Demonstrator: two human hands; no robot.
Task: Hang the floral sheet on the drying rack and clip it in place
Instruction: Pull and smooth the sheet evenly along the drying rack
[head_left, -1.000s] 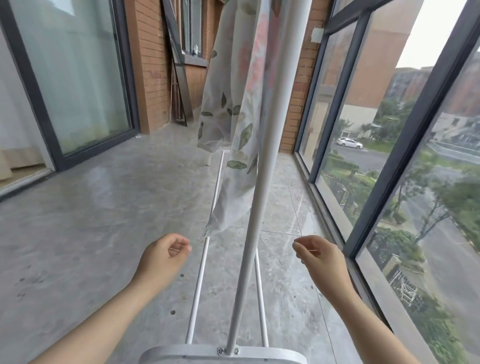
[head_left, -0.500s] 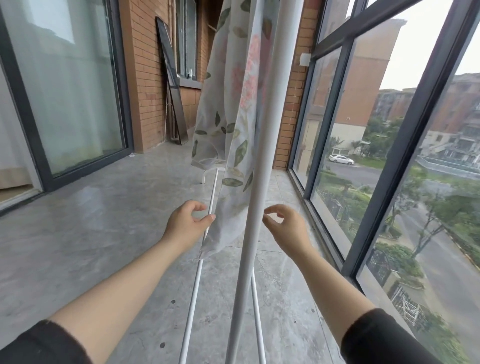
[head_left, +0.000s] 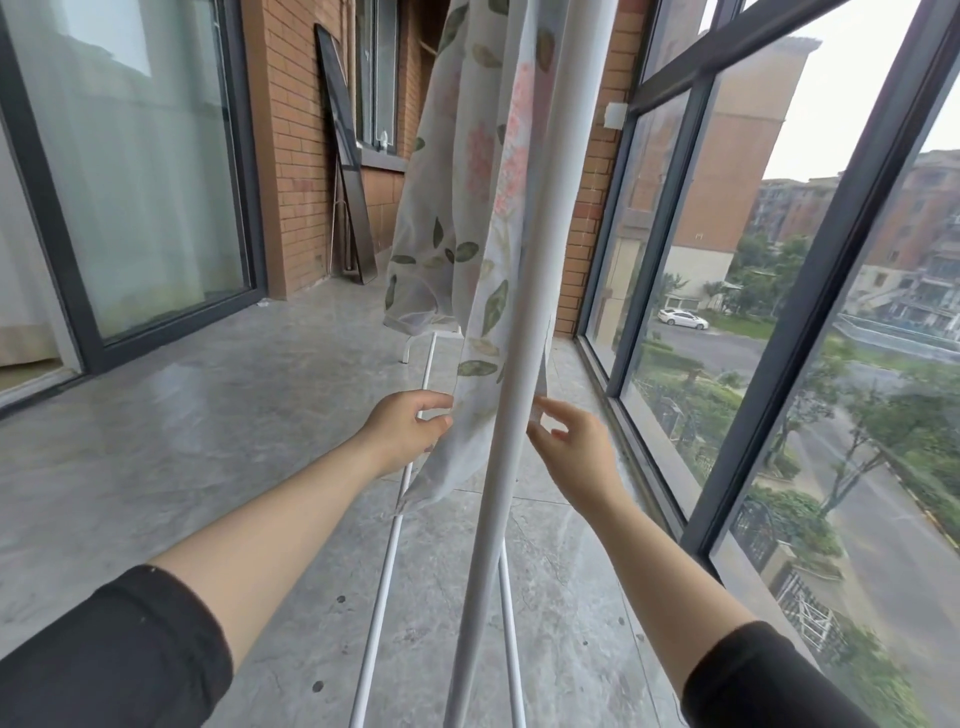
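The floral sheet (head_left: 467, 208), thin white cloth printed with green leaves and pink flowers, hangs down from above the frame behind the white upright pole of the drying rack (head_left: 511, 364). My left hand (head_left: 410, 428) pinches the sheet's left edge near its lower end. On the other side of the pole, my right hand (head_left: 571, 447) holds the right edge with fingertips. The rack's top bar is out of view. No clip is visible.
The rack's low white rails (head_left: 395, 545) run along the grey tiled floor. A dark-framed panel (head_left: 345, 156) leans on the brick wall at the back. Sliding glass doors (head_left: 130, 171) stand on the left, tall windows (head_left: 779, 312) close on the right.
Both hands rose from low beside the pole and closed in on the sheet's lower edges, taking hold of it. The view tilted upward.
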